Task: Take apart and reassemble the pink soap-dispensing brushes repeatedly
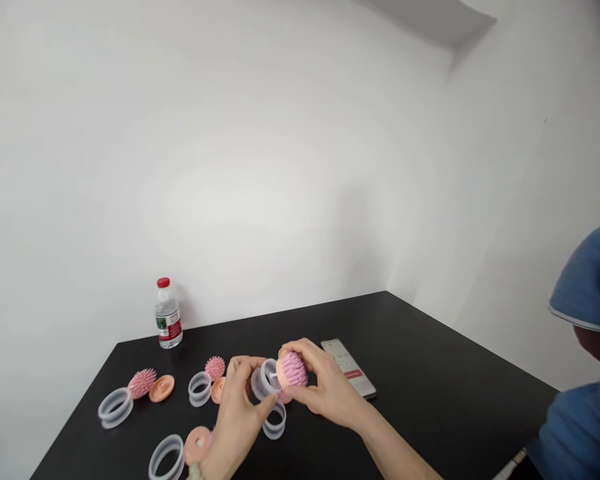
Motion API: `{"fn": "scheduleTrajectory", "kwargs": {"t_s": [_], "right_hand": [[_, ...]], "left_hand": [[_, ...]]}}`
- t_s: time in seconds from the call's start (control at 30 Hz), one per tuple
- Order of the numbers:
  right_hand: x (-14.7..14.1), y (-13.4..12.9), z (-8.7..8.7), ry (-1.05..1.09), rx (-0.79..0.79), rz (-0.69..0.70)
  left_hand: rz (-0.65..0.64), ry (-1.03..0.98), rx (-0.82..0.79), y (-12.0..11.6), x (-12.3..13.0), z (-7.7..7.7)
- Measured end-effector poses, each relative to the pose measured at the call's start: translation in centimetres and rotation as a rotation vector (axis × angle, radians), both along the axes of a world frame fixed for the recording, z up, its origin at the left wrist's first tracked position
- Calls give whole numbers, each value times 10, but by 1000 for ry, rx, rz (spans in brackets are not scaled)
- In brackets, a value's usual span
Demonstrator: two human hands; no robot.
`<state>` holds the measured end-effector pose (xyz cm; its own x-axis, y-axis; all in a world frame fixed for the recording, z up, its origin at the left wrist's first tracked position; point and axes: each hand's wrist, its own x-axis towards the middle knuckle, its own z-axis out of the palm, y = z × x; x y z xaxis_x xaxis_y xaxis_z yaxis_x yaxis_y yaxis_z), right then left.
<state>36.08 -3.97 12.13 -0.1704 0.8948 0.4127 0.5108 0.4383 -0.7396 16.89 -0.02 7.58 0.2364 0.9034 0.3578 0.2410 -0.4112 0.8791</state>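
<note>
Here, the two hands work close together near the middle of a black table point(420, 353), almost meeting. The left hand point(235, 417) curls its fingers around a clear plastic ring point(266, 379), gripping it upright. The right hand point(327, 390) clamps a pink spiked brush head point(293, 369) with a peach backing, its bristles facing up and a short pale stem pointing toward the ring. The head sits just beside the ring, and the stem appears to touch it.

Around them lie matching loose parts. Two more pink brush heads point(141, 383) rest on the table, the second point(215, 367) just behind a peach disc point(218, 390). Another peach disc point(161, 388) lies toward the left edge, and a third point(197, 445) lies near the near edge. Four further clear rings point(115, 408) are scattered, one near the left edge. A water bottle point(169, 313) with a red cap stands upright by the far edge, toward the left corner. A smartphone point(349, 367) lies beyond the right hand. A person in blue clothing point(585, 347) stands past the right edge.
</note>
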Motion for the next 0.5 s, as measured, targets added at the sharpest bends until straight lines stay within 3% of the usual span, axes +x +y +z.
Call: {"fn": "scheduleTrajectory", "kwargs": {"t_s": [0.17,0.37,0.5], "right_hand": [[-19,-24,-3,-56,-49,33],[-29,-42,-9,-60,-29,64],[-31,-55,-4,-48,-16,150]], "left_hand": [[-67,51,-8,-32,-17,0],[19,87,54,-62,-29,9],[-84,23,34,-76,-38,19]]}}
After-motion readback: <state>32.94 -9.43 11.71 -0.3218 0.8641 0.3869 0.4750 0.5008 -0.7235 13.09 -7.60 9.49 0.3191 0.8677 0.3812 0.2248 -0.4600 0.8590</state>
